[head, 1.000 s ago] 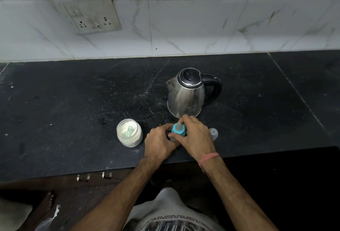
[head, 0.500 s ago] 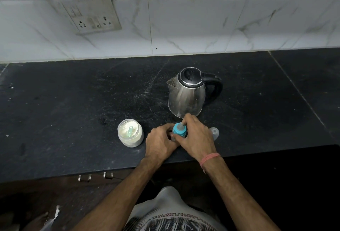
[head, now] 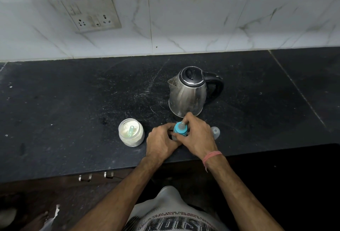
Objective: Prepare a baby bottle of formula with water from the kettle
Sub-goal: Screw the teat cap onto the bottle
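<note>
A baby bottle (head: pixel 180 129) with a blue collar and clear teat stands near the front edge of the black counter (head: pixel 73 101). My left hand (head: pixel 161 141) wraps around the bottle's body, which it mostly hides. My right hand (head: pixel 197 134) grips the blue collar from the right and above. A steel kettle (head: pixel 187 94) with a black lid and handle stands just behind the bottle. To the left sits an open jar of white formula powder (head: pixel 131 134) with a pale green scoop in it.
A clear bottle cap (head: pixel 215 132) lies on the counter right of my right hand. A socket plate (head: pixel 88 12) is on the tiled wall behind. The counter's front edge runs just below my wrists, with drawer handles (head: pixel 95 176) beneath.
Both hands stay on the bottle in the same spot; my right hand's fingers have shifted slightly around the blue collar. The view has drifted a little.
</note>
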Demonstrator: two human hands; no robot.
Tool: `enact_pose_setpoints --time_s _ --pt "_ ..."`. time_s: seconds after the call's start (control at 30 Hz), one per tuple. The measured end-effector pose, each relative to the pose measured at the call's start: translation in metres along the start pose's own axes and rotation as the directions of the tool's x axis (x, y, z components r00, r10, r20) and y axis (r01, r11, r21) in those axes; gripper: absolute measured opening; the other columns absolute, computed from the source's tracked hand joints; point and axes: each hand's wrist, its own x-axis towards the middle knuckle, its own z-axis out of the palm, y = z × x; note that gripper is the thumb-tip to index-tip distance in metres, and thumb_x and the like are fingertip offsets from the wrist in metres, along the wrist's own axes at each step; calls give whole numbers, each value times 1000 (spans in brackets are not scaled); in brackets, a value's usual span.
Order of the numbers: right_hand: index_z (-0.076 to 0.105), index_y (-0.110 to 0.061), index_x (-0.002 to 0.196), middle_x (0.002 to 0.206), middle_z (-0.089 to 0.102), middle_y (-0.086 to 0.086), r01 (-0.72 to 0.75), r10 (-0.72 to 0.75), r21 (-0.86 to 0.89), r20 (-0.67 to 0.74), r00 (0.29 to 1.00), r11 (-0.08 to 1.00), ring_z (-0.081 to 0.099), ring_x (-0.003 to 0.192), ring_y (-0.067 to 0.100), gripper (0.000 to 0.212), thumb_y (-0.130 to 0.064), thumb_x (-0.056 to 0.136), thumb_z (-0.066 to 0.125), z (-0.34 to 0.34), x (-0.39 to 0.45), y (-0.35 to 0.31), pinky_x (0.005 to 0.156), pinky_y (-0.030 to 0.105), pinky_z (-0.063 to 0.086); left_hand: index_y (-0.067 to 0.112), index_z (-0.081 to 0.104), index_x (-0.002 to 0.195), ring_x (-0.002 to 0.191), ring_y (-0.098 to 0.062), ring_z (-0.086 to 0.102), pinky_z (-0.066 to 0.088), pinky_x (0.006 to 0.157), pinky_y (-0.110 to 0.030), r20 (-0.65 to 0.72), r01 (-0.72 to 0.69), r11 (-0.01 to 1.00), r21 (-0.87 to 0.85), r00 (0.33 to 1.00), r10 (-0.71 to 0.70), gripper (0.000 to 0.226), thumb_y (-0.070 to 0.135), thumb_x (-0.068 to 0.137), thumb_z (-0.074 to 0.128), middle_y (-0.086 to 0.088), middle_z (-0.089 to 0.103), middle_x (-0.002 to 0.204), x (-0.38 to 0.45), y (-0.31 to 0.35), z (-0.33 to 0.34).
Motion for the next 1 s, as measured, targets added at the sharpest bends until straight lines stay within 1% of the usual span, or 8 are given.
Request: enact_pose_setpoints --time_s 0.13,0.23,0.33,0.47,0.6,0.77,0.9,1.0 --pt "61 -35 107 110 75 -12 67 -69 28 66 995 997 72 103 6 42 -26 83 93 -6 3 6 91 38 64 38 79 131 100 -2 76 64 92 -34 8 7 1000 -22 1000 -6 54 49 80 91 15 83 110 0 -3 1" --pt "60 -38 106 108 76 -12 42 -44 29 75 996 999 73 102 6 44 -26 82 94 -7 6 7 91 40 65 36 79 133 101 -2 76 64 92 -33 8 -11 1000 -20 1000 11 54 48 82 91 15 83 111 0 -3 1" --pt "59 -37 108 111 75 -14 10 -12 24 80 997 1000 71 106 5 49 -28 79 98 -4 6 9 94 38 64 36 78 135 103 -3 76 64 94 -33 5 -3 1000 -18 1000 3 54 46 84 90 14 83 113 0 -2 0" --pt "57 -36 106 111 75 -14 -19 18 34 35 999 999 71 105 5 54 -37 74 101 0 2 10 92 35 64 38 77 134 103 -4 77 65 95 -39 7 -3 1000 -15 1000 4 51 45 85 87 15 83 112 -1 -3 1" --pt "54 -35 101 106 71 -14 -47 47 2 -6 999 999 69 98 5 56 -49 71 99 1 2 6 87 34 63 40 78 133 102 -6 77 65 94 -38 0 -1 1000 0 1000 1 52 46 83 89 15 83 112 0 -3 2" --pt "50 -30 99 99 61 -14 -6 5 -43 -29 1000 999 62 90 6 59 -58 72 95 3 4 2 80 33 59 41 77 132 104 -7 78 65 93 -37 4 -7 1000 -8 1000 7 53 50 81 88 17 83 114 0 -5 3" --pt "60 -36 122 112 65 -16 93 -91 -87 24 996 992 61 105 7 63 -74 77 83 1 2 9 92 32 55 40 77 134 105 -11 78 64 94 -39 6 -7 1000 3 1000 7 55 52 81 85 14 84 114 0 -5 2" --pt "63 -36 139 128 66 -16 126 -122 -87 46 991 988 60 118 6 65 -68 86 81 -4 -6 16 102 30 53 38 77 135 107 -9 78 63 96 -36 0 0 1000 4 1000 0 54 49 83 89 13 84 116 1 -6 3"
